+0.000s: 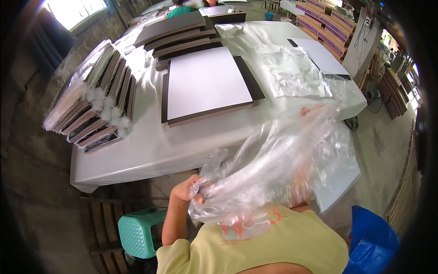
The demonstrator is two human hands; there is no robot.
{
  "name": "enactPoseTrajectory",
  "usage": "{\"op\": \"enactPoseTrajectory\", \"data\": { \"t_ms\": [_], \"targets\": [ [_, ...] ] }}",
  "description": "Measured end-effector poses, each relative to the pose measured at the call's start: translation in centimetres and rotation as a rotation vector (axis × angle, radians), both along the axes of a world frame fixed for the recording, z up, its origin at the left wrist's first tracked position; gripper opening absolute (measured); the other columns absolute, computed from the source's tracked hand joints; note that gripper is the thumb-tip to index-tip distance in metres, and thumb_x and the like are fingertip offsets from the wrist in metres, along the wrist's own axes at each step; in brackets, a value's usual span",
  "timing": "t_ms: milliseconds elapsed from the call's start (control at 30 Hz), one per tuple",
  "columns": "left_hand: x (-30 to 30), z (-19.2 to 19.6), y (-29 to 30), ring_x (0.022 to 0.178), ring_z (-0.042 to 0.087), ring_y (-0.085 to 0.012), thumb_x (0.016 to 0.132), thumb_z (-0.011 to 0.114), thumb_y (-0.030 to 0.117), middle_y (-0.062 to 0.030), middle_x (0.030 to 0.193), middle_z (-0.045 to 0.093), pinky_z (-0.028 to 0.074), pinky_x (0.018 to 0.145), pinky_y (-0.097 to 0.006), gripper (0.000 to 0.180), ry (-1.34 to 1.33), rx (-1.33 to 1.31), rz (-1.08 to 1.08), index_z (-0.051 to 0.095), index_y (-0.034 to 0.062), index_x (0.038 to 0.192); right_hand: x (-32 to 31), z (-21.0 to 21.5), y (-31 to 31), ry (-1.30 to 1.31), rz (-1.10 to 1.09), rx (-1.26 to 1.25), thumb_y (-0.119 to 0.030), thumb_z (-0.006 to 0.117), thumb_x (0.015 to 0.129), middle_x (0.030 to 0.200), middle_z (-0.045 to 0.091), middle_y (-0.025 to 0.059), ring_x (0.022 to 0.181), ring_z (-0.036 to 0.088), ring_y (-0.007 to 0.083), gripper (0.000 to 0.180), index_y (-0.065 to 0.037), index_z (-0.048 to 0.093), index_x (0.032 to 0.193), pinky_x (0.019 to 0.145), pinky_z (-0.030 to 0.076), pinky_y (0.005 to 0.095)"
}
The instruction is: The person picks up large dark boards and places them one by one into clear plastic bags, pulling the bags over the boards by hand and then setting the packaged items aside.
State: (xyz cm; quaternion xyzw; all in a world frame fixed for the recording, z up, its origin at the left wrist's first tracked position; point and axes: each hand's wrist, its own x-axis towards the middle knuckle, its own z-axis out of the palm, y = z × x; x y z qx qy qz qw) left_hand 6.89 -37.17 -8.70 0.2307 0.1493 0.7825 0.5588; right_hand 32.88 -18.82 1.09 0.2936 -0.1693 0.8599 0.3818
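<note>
A large clear plastic bag (260,164) is stretched out in front of my chest, crumpled and partly smeared by motion. My left hand (188,188) is closed on its lower left edge, fingers bunched into the film. Higher up on the right, my right hand (312,110) grips the film near its upper edge; plastic covers much of that hand and forearm. Beyond the bag, a stack of boards topped by a white sheet (207,84) lies on the table (150,155), with dark boards showing at its sides.
Plastic-wrapped dark boards (93,100) stand at left; more dark boards (178,34) are piled behind. Flat clear bags (292,71) and another white sheet (321,57) lie right. A pale panel (340,185) hangs low right. A green stool (137,233) and blue plastic (372,242) stand near me.
</note>
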Motion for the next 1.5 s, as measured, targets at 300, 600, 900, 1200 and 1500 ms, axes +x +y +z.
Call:
{"op": "enactPoseTrajectory", "data": {
  "t_ms": [300,600,900,1200,1500],
  "targets": [
    [-0.8,5.0,1.6,0.089,0.052,-0.0182,0.077,0.059,0.032,-0.0072,0.105,0.054,0.044,0.078,-0.032,0.048,0.165,-0.039,0.108,0.05,0.0043,0.115,4.1,1.3,0.9,0.026,0.089,0.033,-0.051,0.039,0.084,0.098,0.056,0.0099,0.068,0.057,0.0172,0.074,-0.002,0.014,0.136,0.074,0.047,0.0345],
    [-1.4,1.5,-1.8,0.086,0.052,-0.0173,0.074,0.064,0.026,-0.0069,0.103,0.055,0.044,0.076,-0.031,0.048,0.052,-0.083,0.259,0.049,0.003,0.114,6.0,-7.8,5.1,-0.274,0.079,0.278,-0.041,0.056,0.078,0.087,0.055,0.0039,0.082,0.054,0.0147,0.05,-0.01,0.038,0.112,0.071,0.047,0.0361],
    [-2.3,-4.6,-0.9,0.081,0.053,-0.0183,0.078,0.061,0.029,-0.0067,0.094,0.057,0.044,0.076,-0.033,0.047,0.386,-0.603,0.173,0.048,0.0043,0.115,4.8,-4.4,5.0,-0.013,0.038,0.069,-0.021,0.062,0.075,0.081,0.056,0.0007,0.074,0.054,0.0108,0.027,-0.007,0.052,0.096,0.066,0.047,0.0327],
    [-4.2,-5.9,3.8,0.079,0.053,-0.0188,0.075,0.063,0.028,-0.0069,0.089,0.057,0.045,0.073,-0.034,0.046,-0.168,-0.198,0.097,0.049,0.0048,0.113,-1.2,-7.0,6.9,-0.187,0.021,0.102,-0.012,0.066,0.068,0.079,0.056,0.0006,0.072,0.054,0.0102,0.041,-0.005,0.051,0.105,0.065,0.047,0.0302],
    [-14.9,-3.3,3.5,0.078,0.053,-0.0186,0.071,0.067,0.023,-0.0069,0.085,0.057,0.045,0.07,-0.033,0.046,-0.144,-0.193,0.223,0.052,0.0041,0.11,-1.6,-11.2,8.6,-1.098,0.004,0.394,-0.003,0.07,0.061,0.078,0.055,0.0004,0.069,0.053,0.0096,0.057,-0.003,0.05,0.114,0.065,0.046,0.0277]
  ]
}}
